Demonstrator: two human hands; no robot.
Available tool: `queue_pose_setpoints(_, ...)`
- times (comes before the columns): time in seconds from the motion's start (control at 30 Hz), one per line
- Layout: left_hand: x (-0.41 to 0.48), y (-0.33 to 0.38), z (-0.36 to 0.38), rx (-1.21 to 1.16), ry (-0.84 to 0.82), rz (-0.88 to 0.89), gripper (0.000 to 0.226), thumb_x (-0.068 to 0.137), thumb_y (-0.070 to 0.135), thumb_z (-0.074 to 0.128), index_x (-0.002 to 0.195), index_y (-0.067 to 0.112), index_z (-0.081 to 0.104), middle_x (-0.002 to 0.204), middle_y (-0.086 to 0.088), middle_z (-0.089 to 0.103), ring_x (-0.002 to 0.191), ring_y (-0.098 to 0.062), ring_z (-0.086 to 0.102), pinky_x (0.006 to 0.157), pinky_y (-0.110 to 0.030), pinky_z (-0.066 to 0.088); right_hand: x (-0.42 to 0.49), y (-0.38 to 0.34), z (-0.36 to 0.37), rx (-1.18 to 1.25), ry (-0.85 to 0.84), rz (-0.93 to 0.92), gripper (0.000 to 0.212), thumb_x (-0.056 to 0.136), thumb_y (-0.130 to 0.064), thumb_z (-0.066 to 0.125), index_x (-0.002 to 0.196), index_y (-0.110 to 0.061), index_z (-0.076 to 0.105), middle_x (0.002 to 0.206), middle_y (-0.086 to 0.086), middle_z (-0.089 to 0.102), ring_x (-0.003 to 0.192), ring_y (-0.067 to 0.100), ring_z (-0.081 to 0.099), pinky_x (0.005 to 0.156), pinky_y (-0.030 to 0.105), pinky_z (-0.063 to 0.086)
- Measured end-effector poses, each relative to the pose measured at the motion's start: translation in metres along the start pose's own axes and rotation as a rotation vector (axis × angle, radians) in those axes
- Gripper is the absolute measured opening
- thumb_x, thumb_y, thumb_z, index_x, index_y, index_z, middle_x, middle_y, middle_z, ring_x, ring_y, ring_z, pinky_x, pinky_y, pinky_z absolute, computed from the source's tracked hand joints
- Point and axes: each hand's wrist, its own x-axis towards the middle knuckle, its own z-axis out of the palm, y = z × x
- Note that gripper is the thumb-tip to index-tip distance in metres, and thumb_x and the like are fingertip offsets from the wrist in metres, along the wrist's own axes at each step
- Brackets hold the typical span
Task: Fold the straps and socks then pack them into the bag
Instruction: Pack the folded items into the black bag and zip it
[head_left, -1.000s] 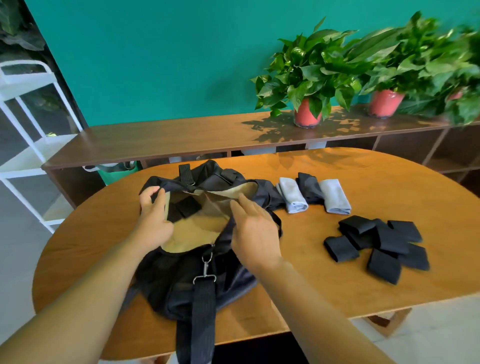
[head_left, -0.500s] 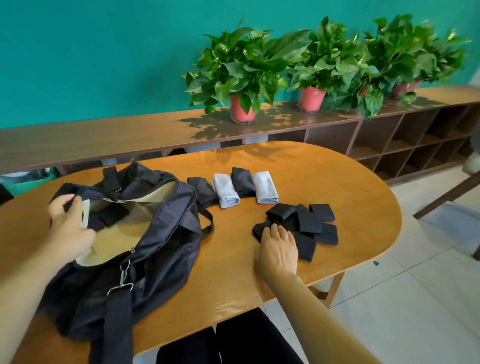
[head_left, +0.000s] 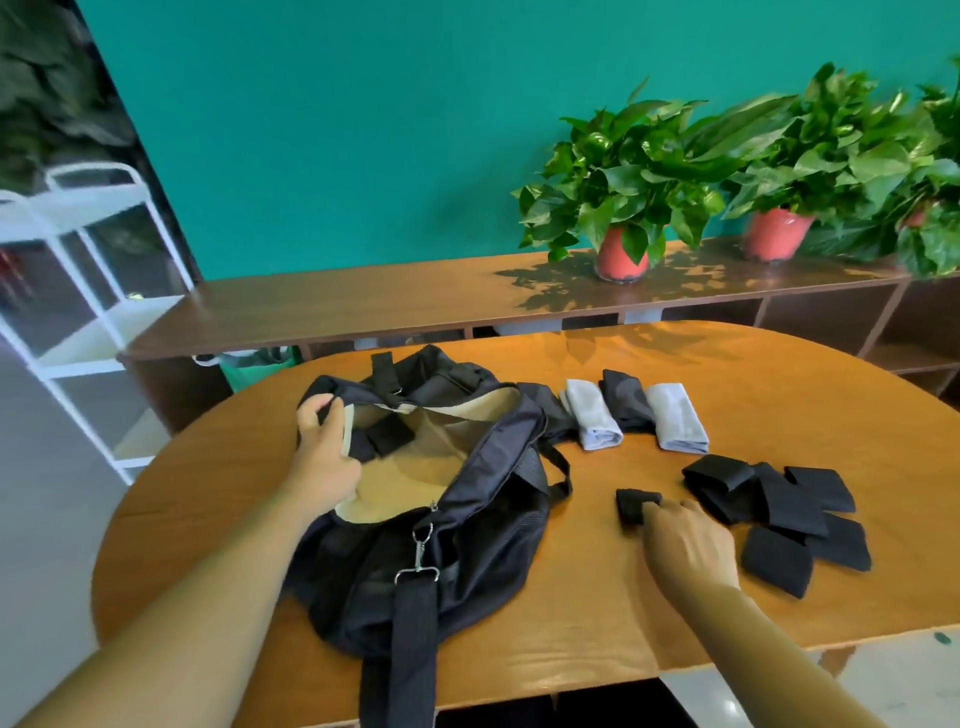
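Indoor room of an office or lounge type. A plain teal painted wall (head_left: 363, 130) fills the upper frame. Below it runs a long, low, dark-brown wooden cubby shelf (head_left: 363, 306) bearing leafy green plants in red pots (head_left: 622, 260). An oval orange-brown wooden table (head_left: 727, 364) occupies the centre. A white metal shelving rack (head_left: 88, 332) stands at left on a pale floor (head_left: 41, 519).

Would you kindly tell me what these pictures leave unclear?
Head view: most of the bag interior, behind its near wall and the left hand.
Head view: the strap pile count, pieces overlap.
Head view: the right hand thumb, under the hand gripping a strap.
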Motion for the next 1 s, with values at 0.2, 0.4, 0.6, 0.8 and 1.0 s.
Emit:
queue_pose_setpoints(0.2, 0.0, -0.01, -0.011, -0.03, -0.012, 0.039, 0.08, 0.085, -0.016, 0.048, 0.153, 0.009, 0.012, 0.151, 0.007, 0.001, 0.141, -0.018, 0.015, 0.102, -0.017, 0.014, -0.022, -0.042, -0.045, 0.454, 0.771, -0.155, 0.016, 0.082, -0.005, 0.061, 0.095, -0.011, 0.068, 0.083, 0.003, 0.069, 0.066, 0.025, 0.059, 0.041, 0.025, 0.038)
queue_pose_setpoints(0.4, -0.003, -0.023, -0.018, 0.024, -0.049, 0.11, 0.084, 0.084, -0.015, 0.049, 0.153, 0.012, 0.01, 0.153, 0.006, -0.003, 0.141, -0.017, 0.014, 0.099, -0.014, 0.018, -0.035, -0.163, -0.058, 0.396, 0.73, -0.638, 0.028, 0.065, -0.005, 0.068, 0.09, -0.017, 0.067, 0.092, -0.004, 0.068, 0.064, 0.018, 0.054, 0.05, 0.024, 0.032)
queue_pose_setpoints(0.6, -0.003, -0.031, -0.027, 0.042, -0.052, 0.135, 0.086, 0.082, -0.013, 0.052, 0.152, 0.018, 0.012, 0.151, 0.015, -0.004, 0.14, -0.019, 0.018, 0.106, -0.024, 0.025, 0.005, -0.258, -0.039, 0.122, 0.243, -0.724, 0.042, 0.025, -0.023, 0.085, 0.057, -0.02, 0.058, 0.054, -0.004, 0.052, 0.045, 0.016, 0.049, 0.041, 0.021, 0.019)
queue_pose_setpoints(0.8, 0.003, -0.036, -0.028, 0.039, -0.084, 0.136, 0.088, 0.083, -0.011, 0.055, 0.152, 0.02, 0.01, 0.151, 0.018, -0.006, 0.142, -0.017, 0.014, 0.107, -0.022, 0.02, 0.022, -0.28, -0.035, -0.023, 0.0, -0.727, 0.025, 0.09, -0.001, 0.048, 0.114, -0.006, 0.058, 0.115, 0.013, 0.056, 0.101, 0.031, 0.056, 0.065, 0.034, 0.036)
queue_pose_setpoints(1.0, 0.005, -0.039, -0.024, 0.013, -0.099, 0.142, 0.087, 0.083, -0.012, 0.051, 0.152, 0.021, 0.01, 0.148, 0.023, -0.005, 0.142, -0.018, 0.014, 0.098, -0.019, 0.019, 0.022, -0.28, -0.029, -0.071, 0.105, -0.785, 0.027, 0.093, -0.011, 0.05, 0.119, -0.008, 0.053, 0.118, 0.01, 0.055, 0.11, 0.029, 0.048, 0.077, 0.033, 0.037)
